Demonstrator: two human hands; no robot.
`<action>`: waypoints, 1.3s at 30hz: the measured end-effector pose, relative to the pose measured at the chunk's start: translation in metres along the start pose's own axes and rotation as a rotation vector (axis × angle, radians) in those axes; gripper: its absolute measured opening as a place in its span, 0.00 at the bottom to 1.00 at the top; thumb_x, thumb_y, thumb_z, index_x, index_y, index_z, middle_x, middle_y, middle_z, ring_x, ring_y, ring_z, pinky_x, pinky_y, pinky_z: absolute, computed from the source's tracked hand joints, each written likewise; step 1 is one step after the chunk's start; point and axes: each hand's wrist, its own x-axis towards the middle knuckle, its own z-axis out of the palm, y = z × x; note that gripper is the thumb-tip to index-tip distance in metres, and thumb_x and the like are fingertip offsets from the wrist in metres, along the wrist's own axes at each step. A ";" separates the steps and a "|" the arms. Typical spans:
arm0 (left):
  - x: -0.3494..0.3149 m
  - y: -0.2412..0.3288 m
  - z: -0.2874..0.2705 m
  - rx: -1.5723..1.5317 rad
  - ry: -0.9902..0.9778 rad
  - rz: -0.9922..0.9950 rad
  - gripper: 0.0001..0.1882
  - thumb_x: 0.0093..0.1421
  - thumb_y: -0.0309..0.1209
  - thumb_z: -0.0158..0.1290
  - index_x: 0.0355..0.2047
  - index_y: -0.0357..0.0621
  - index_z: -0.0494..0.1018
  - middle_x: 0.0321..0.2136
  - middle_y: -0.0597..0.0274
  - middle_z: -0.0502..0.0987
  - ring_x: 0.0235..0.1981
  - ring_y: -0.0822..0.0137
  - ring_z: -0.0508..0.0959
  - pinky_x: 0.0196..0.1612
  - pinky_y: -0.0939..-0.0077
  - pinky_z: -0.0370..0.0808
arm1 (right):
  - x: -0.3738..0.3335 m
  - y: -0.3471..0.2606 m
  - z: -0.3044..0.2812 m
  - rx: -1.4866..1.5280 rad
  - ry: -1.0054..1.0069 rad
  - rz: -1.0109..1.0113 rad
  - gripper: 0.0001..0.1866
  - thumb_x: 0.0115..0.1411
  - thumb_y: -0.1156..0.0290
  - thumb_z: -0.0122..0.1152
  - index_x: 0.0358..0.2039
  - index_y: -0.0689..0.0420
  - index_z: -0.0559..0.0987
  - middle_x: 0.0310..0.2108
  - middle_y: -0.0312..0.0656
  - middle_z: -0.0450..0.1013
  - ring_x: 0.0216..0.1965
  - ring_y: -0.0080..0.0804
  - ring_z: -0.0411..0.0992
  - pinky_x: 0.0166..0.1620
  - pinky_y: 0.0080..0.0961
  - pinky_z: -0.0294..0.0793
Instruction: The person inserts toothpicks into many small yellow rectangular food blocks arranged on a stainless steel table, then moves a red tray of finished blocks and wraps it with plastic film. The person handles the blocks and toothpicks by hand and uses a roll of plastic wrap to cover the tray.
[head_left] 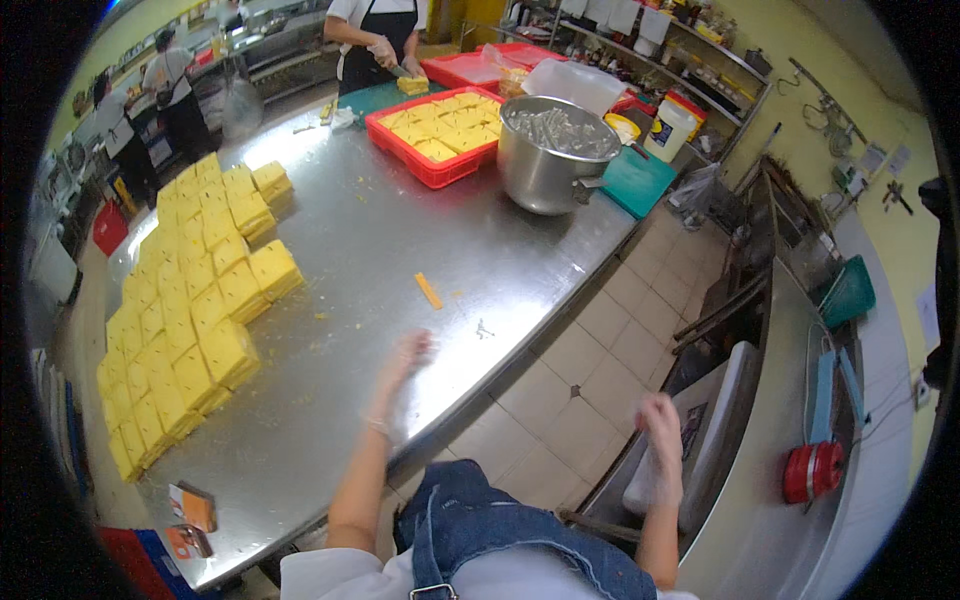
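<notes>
My left hand (408, 352) hangs over the metal table (370, 250) near its front edge, its fingers smeared by motion. No object shows in it. Closest to that hand are an orange strip (428, 291) and a small greyish scrap (484, 329) lying on the metal. My right hand (661, 420) is off the table to the right, above the tiled floor, slightly blurred, its fingers curled in and nothing visible in them. Stacked yellow sandwiches (185, 300), or similar square slices, cover the table's left side in tight rows, dark specks on top.
A red crate (432, 175) of yellow squares and a big steel pot (540, 180) stand at the back. Behind them a gloved co-worker (375, 40) holds a knife at a yellow block (412, 86). Orange-and-white packets (193, 507) lie near left. A counter (770, 500) runs along the right.
</notes>
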 end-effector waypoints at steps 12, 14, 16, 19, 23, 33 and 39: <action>0.217 0.050 -0.011 0.773 0.468 0.263 0.19 0.56 0.43 0.49 0.39 0.39 0.72 0.36 0.55 0.73 0.39 0.60 0.73 0.42 0.70 0.68 | 0.384 -0.117 0.073 0.227 -0.029 -0.208 0.22 0.57 0.51 0.53 0.44 0.54 0.69 0.34 0.36 0.68 0.35 0.25 0.67 0.37 0.22 0.65; 0.204 0.054 -0.004 0.871 0.495 0.123 0.21 0.55 0.42 0.50 0.42 0.38 0.70 0.39 0.50 0.71 0.41 0.56 0.72 0.43 0.67 0.69 | 0.432 -0.119 0.077 0.107 0.038 -0.065 0.31 0.53 0.45 0.55 0.46 0.58 0.67 0.42 0.44 0.68 0.40 0.31 0.68 0.42 0.29 0.65; 0.186 0.055 0.011 1.005 0.589 0.033 0.22 0.55 0.41 0.51 0.45 0.38 0.68 0.40 0.47 0.70 0.42 0.53 0.72 0.43 0.65 0.69 | 0.473 -0.124 0.092 0.251 -0.048 0.015 0.28 0.53 0.48 0.56 0.44 0.59 0.68 0.39 0.41 0.68 0.41 0.31 0.68 0.43 0.29 0.65; 0.143 0.036 0.063 1.161 0.757 -0.049 0.24 0.54 0.38 0.53 0.49 0.40 0.65 0.39 0.46 0.71 0.41 0.51 0.73 0.42 0.63 0.70 | 0.497 -0.137 0.094 0.198 -0.231 -0.155 0.23 0.55 0.51 0.54 0.40 0.58 0.68 0.35 0.37 0.68 0.41 0.29 0.67 0.46 0.30 0.65; 0.128 0.004 0.104 1.084 0.889 -0.175 0.24 0.54 0.33 0.52 0.51 0.40 0.63 0.35 0.46 0.73 0.38 0.50 0.74 0.40 0.62 0.70 | 0.495 -0.138 0.093 0.374 -0.282 -0.160 0.23 0.56 0.52 0.53 0.41 0.58 0.67 0.40 0.38 0.66 0.44 0.30 0.66 0.49 0.29 0.64; 0.138 -0.002 0.122 0.705 0.958 -0.158 0.20 0.56 0.34 0.50 0.48 0.39 0.67 0.37 0.46 0.74 0.37 0.55 0.76 0.41 0.64 0.71 | 0.554 -0.142 0.073 0.307 -0.178 -0.110 0.26 0.54 0.56 0.53 0.49 0.60 0.68 0.47 0.38 0.64 0.49 0.28 0.61 0.52 0.23 0.58; 0.183 -0.012 0.145 0.581 0.738 -0.033 0.20 0.57 0.31 0.52 0.50 0.39 0.66 0.45 0.54 0.72 0.46 0.65 0.72 0.48 0.74 0.68 | 0.572 -0.099 0.045 0.207 -0.379 -0.367 0.21 0.59 0.55 0.49 0.45 0.58 0.69 0.40 0.33 0.66 0.44 0.23 0.63 0.49 0.22 0.60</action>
